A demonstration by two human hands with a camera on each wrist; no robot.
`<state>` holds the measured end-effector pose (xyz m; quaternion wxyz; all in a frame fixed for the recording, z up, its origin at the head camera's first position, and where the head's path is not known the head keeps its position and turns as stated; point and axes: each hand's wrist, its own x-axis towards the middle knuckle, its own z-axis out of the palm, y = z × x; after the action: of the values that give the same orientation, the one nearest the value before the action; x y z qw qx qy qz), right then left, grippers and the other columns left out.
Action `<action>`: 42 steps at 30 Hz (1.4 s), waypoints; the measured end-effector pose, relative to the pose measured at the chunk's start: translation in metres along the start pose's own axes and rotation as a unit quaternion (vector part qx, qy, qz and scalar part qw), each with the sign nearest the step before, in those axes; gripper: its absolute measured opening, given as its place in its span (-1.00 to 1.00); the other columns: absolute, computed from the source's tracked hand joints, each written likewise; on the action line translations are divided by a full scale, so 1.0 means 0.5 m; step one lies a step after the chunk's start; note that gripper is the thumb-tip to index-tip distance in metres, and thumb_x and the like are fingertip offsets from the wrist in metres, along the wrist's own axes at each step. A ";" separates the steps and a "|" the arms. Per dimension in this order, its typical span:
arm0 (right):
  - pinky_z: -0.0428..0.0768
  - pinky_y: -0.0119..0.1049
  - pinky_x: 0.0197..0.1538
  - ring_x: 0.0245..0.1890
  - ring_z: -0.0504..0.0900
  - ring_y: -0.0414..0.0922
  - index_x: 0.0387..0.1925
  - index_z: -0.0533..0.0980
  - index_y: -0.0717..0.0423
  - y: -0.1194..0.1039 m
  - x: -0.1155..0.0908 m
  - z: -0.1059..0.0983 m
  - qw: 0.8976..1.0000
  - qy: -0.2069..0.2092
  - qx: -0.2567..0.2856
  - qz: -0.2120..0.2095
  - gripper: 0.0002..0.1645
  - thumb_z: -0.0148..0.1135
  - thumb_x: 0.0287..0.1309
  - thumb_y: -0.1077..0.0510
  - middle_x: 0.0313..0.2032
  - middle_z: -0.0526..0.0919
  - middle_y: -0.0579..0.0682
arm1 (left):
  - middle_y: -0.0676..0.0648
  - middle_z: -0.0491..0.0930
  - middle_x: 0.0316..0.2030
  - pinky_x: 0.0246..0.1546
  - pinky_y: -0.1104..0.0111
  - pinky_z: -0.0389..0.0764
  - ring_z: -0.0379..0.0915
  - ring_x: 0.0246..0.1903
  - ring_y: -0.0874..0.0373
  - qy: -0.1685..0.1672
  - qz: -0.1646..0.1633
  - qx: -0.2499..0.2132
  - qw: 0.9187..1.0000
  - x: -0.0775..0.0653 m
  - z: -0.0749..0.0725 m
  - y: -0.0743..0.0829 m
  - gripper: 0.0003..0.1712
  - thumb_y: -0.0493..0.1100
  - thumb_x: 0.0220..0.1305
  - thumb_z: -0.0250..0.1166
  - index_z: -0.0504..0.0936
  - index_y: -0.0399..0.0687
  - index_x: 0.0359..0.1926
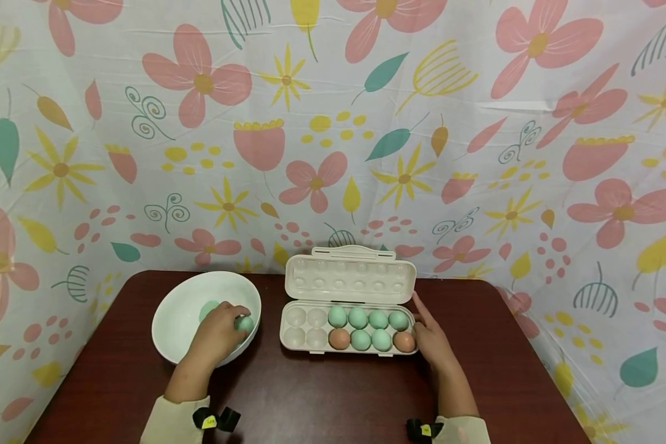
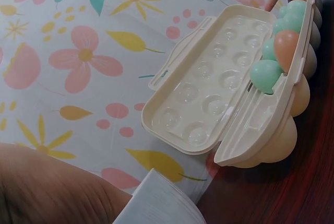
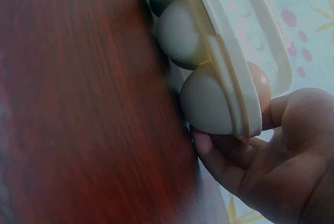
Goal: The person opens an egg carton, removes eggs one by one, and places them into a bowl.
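Inside a white bowl (image 1: 169, 308), my left hand (image 1: 219, 333) pinches a green egg (image 1: 246, 324) near the right wall. Another green egg (image 1: 208, 308), partly hidden by the hand, lies deeper in the bowl. An egg carton (image 1: 311, 351) stands right of the bowl with its lid (image 1: 351, 277) raised. Green eggs (image 1: 357, 318) and two orange eggs (image 1: 340, 339) fill its middle and right cups; the left cups (image 1: 306, 327) are bare. My right hand (image 1: 435, 339) grips the carton's right end, thumb (image 3: 276, 112) at the rim and fingertips (image 3: 202, 143) below it.
Both things stand on a dark red-brown table (image 1: 333, 401). A patterned cloth (image 1: 333, 123) with flowers and leaves hangs behind the table's back edge, close to the carton lid. A black strap (image 1: 216, 419) is on the left wrist and another strap (image 1: 423, 429) on the right.
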<state>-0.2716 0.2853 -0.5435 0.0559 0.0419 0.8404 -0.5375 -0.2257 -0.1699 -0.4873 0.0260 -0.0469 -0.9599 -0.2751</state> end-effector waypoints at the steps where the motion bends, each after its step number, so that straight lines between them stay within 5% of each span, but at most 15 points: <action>1: 0.49 -0.37 -0.19 -0.26 0.48 -0.14 0.56 -0.05 -0.59 0.000 0.000 0.000 1.000 0.001 0.000 0.001 -0.17 -0.27 0.47 0.24 0.22 0.47 0.20 | -0.25 0.63 -0.15 -0.02 -0.02 0.59 0.59 -0.14 -0.14 0.001 0.002 0.004 1.000 -0.001 0.001 0.000 -0.64 -0.34 0.08 0.37 0.73 -0.18 -0.03; 9: 0.48 -0.37 -0.21 -0.29 0.48 -0.15 0.57 -0.06 -0.55 -0.002 0.000 0.000 1.000 -0.001 0.000 0.002 -0.19 -0.27 0.49 0.24 0.24 0.46 0.22 | -0.22 0.62 -0.18 -0.03 -0.03 0.57 0.54 -0.13 -0.21 0.001 0.012 0.023 1.000 -0.006 0.003 0.005 -0.66 -0.43 0.09 0.29 0.72 -0.17 -0.07; 19: 0.49 -0.37 -0.21 -0.29 0.47 -0.15 0.60 -0.04 -0.34 -0.061 -0.027 -0.005 0.999 -0.014 0.020 0.022 -0.20 -0.24 0.48 0.29 0.23 0.46 0.28 | -0.23 0.65 -0.17 0.00 -0.04 0.57 0.55 -0.10 -0.23 -0.002 0.025 0.023 0.999 -0.007 0.003 0.005 -0.63 -0.47 0.04 0.28 0.76 -0.18 -0.10; 27: 0.50 -0.38 -0.21 -0.23 0.49 -0.12 0.60 -0.04 -0.38 -0.059 -0.025 -0.007 0.999 -0.014 0.021 0.024 -0.18 -0.24 0.48 0.30 0.26 0.44 0.29 | -0.35 0.62 0.04 0.16 -0.12 0.50 0.47 0.11 -0.36 0.020 0.010 -0.004 1.000 -0.002 0.000 0.004 -0.63 -0.21 0.27 0.34 0.69 -0.24 0.07; 33: 0.49 -0.38 -0.17 -0.18 0.49 -0.11 0.59 -0.04 -0.41 -0.043 -0.015 -0.007 0.999 -0.012 0.013 0.027 -0.18 -0.23 0.48 0.30 0.28 0.45 0.28 | -0.44 0.49 0.23 0.32 -0.29 0.29 0.24 0.34 -0.47 0.053 0.004 -0.006 0.999 0.002 -0.004 -0.001 -0.49 -0.10 0.33 0.32 0.59 -0.27 0.22; 38: 0.48 -0.36 -0.15 -0.13 0.49 -0.10 0.60 -0.05 -0.38 -0.059 -0.027 -0.007 1.000 -0.014 0.009 0.024 -0.18 -0.23 0.48 0.30 0.29 0.45 0.30 | -0.49 0.16 0.46 0.36 -0.46 0.00 -0.21 0.51 -0.52 0.042 -0.023 0.001 0.999 0.000 -0.012 -0.003 -0.33 0.01 0.36 0.30 0.46 -0.21 0.38; 42: 0.47 -0.36 -0.11 -0.05 0.49 -0.05 0.58 -0.07 -0.49 -0.030 -0.013 -0.004 1.000 -0.007 -0.003 0.014 -0.19 -0.24 0.50 0.25 0.30 0.45 0.26 | -0.48 -0.02 0.53 0.34 -0.52 -0.16 -0.38 0.53 -0.51 0.035 -0.043 0.002 0.998 0.000 -0.014 -0.004 -0.19 0.13 0.37 0.28 0.31 -0.18 0.48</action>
<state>-0.2674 0.2807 -0.5283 0.0694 0.0492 0.8407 -0.5348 -0.2258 -0.1753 -0.4824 0.0477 0.0044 -0.9602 -0.2751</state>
